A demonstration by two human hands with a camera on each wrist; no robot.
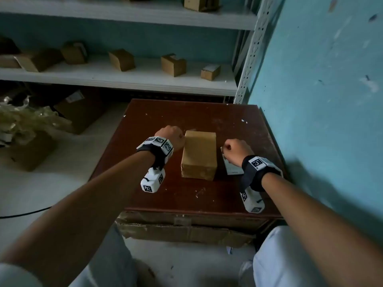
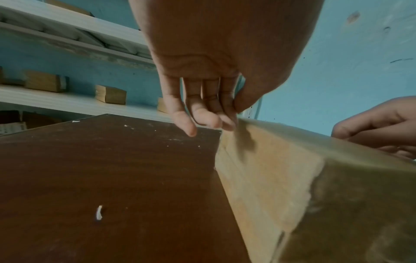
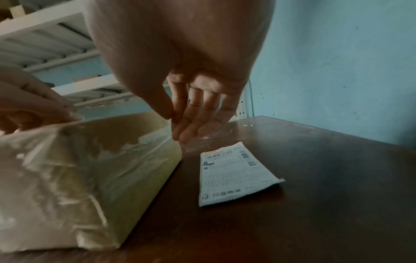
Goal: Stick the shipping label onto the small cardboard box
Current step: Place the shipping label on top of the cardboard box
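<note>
A small taped cardboard box (image 1: 199, 154) stands in the middle of the dark brown table (image 1: 163, 119). My left hand (image 1: 176, 135) is at the box's far left upper edge; in the left wrist view its fingers (image 2: 203, 117) hang relaxed and reach that edge of the box (image 2: 276, 170), holding nothing. The white printed shipping label (image 3: 234, 175) lies flat on the table just right of the box (image 3: 90, 165). My right hand (image 3: 180, 129) hovers over the table just beyond the label's far end, fingers pointing down and thumb beside the index finger, with nothing between them. In the head view this hand (image 1: 231, 149) covers part of the label (image 1: 233, 169).
A blue wall (image 1: 321, 100) runs close along the table's right side. Behind the table stands a white shelf (image 1: 124, 77) with several small cardboard boxes. Larger cartons and crumpled plastic (image 1: 24, 121) lie on the floor at the left. A flattened carton (image 1: 186, 230) sits under the table's front edge.
</note>
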